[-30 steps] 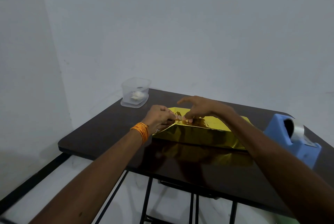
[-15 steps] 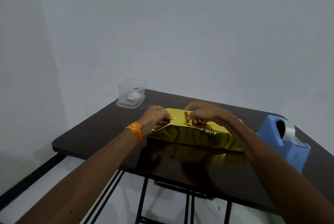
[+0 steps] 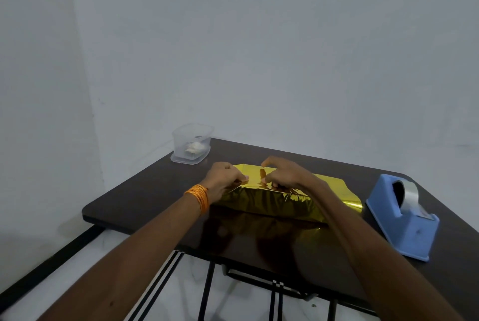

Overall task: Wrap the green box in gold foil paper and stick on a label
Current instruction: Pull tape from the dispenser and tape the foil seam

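With the foil-wrapped box [image 3: 267, 201] as the dial's centre, the bench [image 3: 145, 199] lies bare at 9 o'clock out to its edge. At 10 o'clock a clear container [image 3: 191, 144] stands on the far corner, well apart. At 3 o'clock a blue tape dispenser [image 3: 404, 219] stands just beside the foil's end. At 12 o'clock a bare strip runs toward the wall. At 6 o'clock both forearms cross the near strip; the left hand [image 3: 225, 178] and right hand [image 3: 287, 175] occupy the box's top left end.

Dim, bluish, even light w/ soft shadows; gold foil [image 3: 272, 201] glints along its top fold, glossy table [image 3: 145, 199] mirrors it near front edge; wide-angle bend at pic edges.
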A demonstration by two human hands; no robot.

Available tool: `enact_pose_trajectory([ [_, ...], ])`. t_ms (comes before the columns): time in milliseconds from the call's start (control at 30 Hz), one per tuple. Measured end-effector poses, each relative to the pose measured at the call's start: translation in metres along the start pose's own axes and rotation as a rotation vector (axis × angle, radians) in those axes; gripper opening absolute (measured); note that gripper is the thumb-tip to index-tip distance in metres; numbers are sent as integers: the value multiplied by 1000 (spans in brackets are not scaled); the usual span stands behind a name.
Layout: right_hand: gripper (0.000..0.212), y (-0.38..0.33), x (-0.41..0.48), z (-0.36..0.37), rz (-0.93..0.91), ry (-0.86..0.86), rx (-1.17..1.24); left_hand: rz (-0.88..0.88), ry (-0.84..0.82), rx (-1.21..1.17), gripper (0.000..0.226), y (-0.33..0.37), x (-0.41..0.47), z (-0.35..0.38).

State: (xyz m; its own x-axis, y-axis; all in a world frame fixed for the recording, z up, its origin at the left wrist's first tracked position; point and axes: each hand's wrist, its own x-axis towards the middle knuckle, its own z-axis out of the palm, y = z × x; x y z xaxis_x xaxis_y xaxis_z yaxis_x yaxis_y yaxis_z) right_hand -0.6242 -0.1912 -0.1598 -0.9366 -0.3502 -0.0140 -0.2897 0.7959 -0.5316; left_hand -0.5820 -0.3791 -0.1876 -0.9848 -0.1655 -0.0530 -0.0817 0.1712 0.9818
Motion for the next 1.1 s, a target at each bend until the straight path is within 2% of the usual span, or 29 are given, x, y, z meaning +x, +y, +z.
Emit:
enact_pose_trajectory([
  [133, 49, 0, -3, 1, -6, 31, 25, -68, 26, -60, 7, 8, -4, 1],
  [200, 59, 1, -3, 4, -35, 52, -44, -33, 73, -21, 4, 7, -4, 3],
  [267, 64, 0, -1, 8, -57, 64, -122, 57, 97, 70, 15, 2, -3, 3],
  [333, 61, -1, -1, 7, -64, 40, -102, 121, 104, 146, 27, -2, -3, 3],
  [400, 55, -2, -3, 2, -57, 8, -29, 110, 78, 155, 29, -3, 0, 3],
  [533, 44, -2, -8, 3, -57, 18, 24, 44, 26, 91, 16, 2, -1, 1],
  [633, 38, -1, -10, 6, -24, 63, 73, 67, 69, 86, 10, 3, -6, 2],
  [733, 51, -2, -12, 9, -51, 83, 7, 137, 118, 108, 12, -2, -6, 4],
  [800, 60, -2, -10, 11, -78, 118, -105, 171, 134, 147, 22, -6, -4, 4],
  [867, 57, -2, -10, 12, -104, 125, -151, 185, 119, 159, 25, -8, -2, 4],
  [1100, 43, 0, -21, 7, -102, 107, -43, 127, 50, 104, 14, -7, 2, 1],
])
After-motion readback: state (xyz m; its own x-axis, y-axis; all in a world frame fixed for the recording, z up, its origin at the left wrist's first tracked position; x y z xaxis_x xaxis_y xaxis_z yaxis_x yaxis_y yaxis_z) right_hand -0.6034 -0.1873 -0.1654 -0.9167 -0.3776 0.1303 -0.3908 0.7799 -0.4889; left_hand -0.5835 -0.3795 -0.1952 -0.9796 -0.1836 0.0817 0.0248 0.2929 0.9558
